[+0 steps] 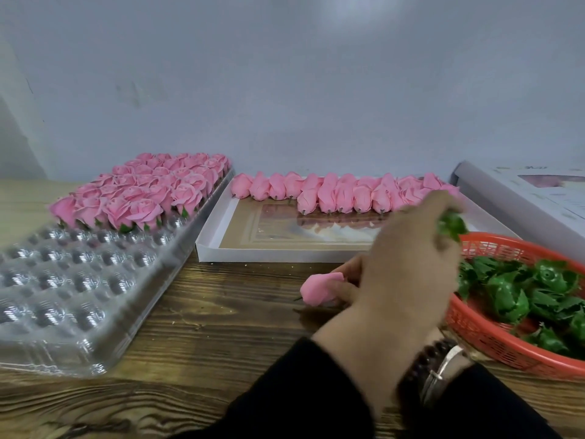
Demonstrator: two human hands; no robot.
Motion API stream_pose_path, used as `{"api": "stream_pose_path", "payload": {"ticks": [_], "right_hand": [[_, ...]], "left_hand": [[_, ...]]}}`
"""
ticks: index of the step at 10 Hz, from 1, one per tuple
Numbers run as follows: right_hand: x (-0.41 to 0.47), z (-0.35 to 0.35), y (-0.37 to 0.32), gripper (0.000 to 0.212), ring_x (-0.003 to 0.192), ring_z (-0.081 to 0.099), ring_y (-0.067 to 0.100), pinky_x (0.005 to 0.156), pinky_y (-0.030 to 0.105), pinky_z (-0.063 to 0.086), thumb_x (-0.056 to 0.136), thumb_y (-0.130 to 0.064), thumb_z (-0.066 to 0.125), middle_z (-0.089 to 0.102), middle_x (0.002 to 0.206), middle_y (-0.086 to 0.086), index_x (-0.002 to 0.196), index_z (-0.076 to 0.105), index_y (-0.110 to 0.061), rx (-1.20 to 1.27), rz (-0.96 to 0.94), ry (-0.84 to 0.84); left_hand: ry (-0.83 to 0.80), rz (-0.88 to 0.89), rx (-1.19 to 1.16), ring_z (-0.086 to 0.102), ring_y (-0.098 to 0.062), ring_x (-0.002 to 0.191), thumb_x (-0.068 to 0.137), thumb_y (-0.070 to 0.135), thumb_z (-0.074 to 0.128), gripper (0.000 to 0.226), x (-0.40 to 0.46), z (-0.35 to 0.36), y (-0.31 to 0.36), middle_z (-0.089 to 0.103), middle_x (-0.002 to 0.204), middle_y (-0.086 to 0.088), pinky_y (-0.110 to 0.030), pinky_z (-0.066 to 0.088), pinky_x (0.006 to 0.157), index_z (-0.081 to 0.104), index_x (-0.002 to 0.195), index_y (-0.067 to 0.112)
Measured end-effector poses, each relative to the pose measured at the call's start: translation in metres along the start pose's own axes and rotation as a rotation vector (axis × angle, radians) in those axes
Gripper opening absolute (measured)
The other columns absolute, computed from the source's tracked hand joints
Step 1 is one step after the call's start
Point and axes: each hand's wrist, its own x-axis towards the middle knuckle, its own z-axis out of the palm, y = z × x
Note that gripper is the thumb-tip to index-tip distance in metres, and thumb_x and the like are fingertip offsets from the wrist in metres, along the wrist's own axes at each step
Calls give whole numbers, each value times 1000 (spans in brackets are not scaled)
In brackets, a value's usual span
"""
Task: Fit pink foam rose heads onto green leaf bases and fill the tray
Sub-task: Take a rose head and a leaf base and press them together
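Two hands work at the near right of the wooden surface (196, 315). One hand (408, 267), blurred and reaching from low centre toward the red basket (474, 331), pinches a green leaf base (452, 224) at its fingertips, above the basket's far rim. Behind it, the other hand (346, 285), mostly hidden, grips a pink rose head (319, 288) low over the surface. Which hand is left and which right cannot be told: the arms seem to overlap. More leaf bases (512, 296) lie heaped in the basket. The clear plastic tray (72, 280) sits at the left, its far rows filled with finished roses (142, 191), its near cups bare. Unfitted rose heads (342, 191) line the far side of a white shallow box (253, 253). Risks, as judged: the soft foam may crush or tear if squeezed hard during fitting; the leaf base, held only at the fingertips, could slip while being brought across; a misaligned stub may bend instead of seating; a sleeve could brush the light tray and tip finished roses.
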Motion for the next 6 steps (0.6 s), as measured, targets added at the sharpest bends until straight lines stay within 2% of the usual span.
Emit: {"api": "stream_pose_path", "payload": {"ticks": [1,2,3,4,5,6], "right_hand": [[-5,3,2,11,61,57,8,63,22,47,74,13,65,60,67,25,75,58,4,96,-68,45],[-7,3,4,12,64,56,19,63,29,46,74,-2,71,57,68,26,75,59,-2,122,-16,57],[-6,4,6,16,54,54,10,52,16,44,77,3,68,56,64,9,71,59,-9,101,-12,87],[-8,3,4,23,49,53,5,50,13,44,76,5,68,55,54,-6,66,57,-14,101,-32,126],[-11,-1,2,23,50,55,4,54,13,47,77,3,68,57,51,-6,67,57,-15,118,-79,226],[-19,-3,-5,19,56,55,7,57,14,47,75,-3,69,59,56,-6,68,59,-18,141,-125,323]], "left_hand": [[123,-92,-160,56,-12,54,84,-8,49,32,-18,-51,-11,60,63,2,-26,50,59,70,87,17],[197,-281,-333,60,-13,52,82,-11,54,28,-37,-91,-28,62,58,-7,-22,51,53,71,79,11],[269,-376,-402,61,-15,47,80,-4,59,18,-47,-113,-43,70,67,-10,-20,49,47,70,79,9],[309,-360,-375,53,-12,39,82,-6,56,19,-47,-117,-49,68,66,-6,-19,46,45,68,80,9],[318,-349,-358,45,-9,41,84,-14,45,34,-43,-117,-57,57,58,1,-17,39,42,67,84,12],[237,-423,-396,41,-8,49,83,-13,44,35,-44,-114,-59,50,56,1,-17,33,43,67,91,13]]}}
